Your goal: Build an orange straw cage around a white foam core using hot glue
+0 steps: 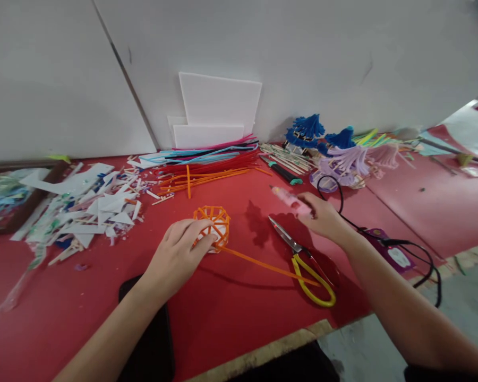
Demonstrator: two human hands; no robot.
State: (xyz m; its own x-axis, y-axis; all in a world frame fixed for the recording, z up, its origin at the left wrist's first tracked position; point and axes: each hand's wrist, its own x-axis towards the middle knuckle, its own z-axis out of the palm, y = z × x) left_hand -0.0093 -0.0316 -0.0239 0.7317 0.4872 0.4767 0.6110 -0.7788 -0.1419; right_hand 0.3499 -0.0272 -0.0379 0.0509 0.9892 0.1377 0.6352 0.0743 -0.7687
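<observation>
Left hand [177, 254]: clamped on orange frame [222, 218].
Frame location: at bench [223, 302], left of scissors [286, 234].
Frame handling: probably light, springy, crushable; grip side ribs gently.
Right hand [322, 216]: closed around pink glue gun [287, 198], raised.

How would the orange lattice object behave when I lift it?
The orange lattice object is probably light: thin strips with gaps between them. Such strips might bend if the left hand squeezes hard. The long orange strip would likely trail, perhaps dragging over the scissors it crosses.
</observation>
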